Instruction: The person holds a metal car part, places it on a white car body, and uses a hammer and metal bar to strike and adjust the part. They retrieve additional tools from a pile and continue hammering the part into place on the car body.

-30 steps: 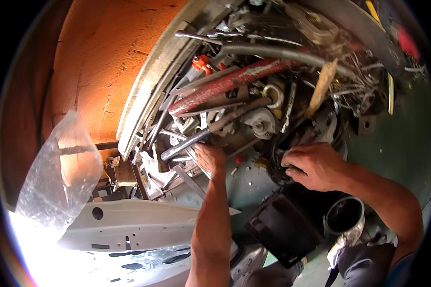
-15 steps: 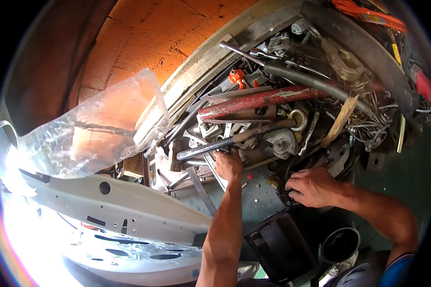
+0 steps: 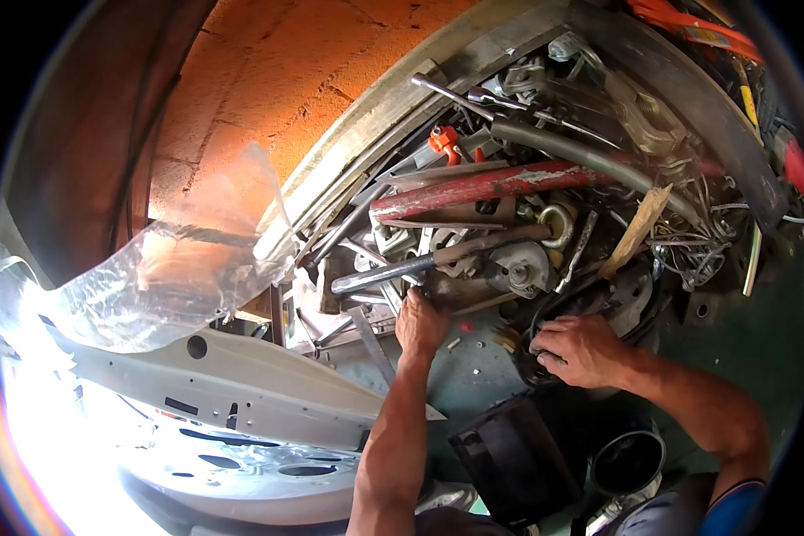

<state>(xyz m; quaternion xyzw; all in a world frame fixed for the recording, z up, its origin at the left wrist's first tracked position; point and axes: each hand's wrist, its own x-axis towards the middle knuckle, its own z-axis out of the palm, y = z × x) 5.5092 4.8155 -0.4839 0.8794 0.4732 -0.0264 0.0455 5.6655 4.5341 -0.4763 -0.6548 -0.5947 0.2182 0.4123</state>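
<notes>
My left hand (image 3: 420, 323) reaches into a metal scrap pile with its fingers curled, just below a long dark rod (image 3: 375, 279) and beside a thin steel strip (image 3: 372, 348); what they grip is hidden. My right hand (image 3: 581, 348) has bent, closed fingers on the edge of dark coiled cable and round metal parts (image 3: 630, 313); what exactly it holds is unclear. Above lie a worn red tube (image 3: 473, 192), a grey pipe (image 3: 545, 136), a round metal fitting (image 3: 518, 268), a splintered wooden piece (image 3: 634, 230) and tangled wire (image 3: 692, 259).
An orange wall (image 3: 241, 80) and long boards (image 3: 375, 116) border the pile. A clear plastic sheet (image 3: 179, 268) hangs over pale panels (image 3: 241, 393) at left. A black box (image 3: 509, 456) and dark cylinder (image 3: 627, 460) stand below my right arm. Orange tools (image 3: 688, 27) lie top right.
The whole view has shifted, bringing the pile rightward. Over the last half second my left hand has moved slightly down and left beneath the rod; my right hand stays at the dark parts.
</notes>
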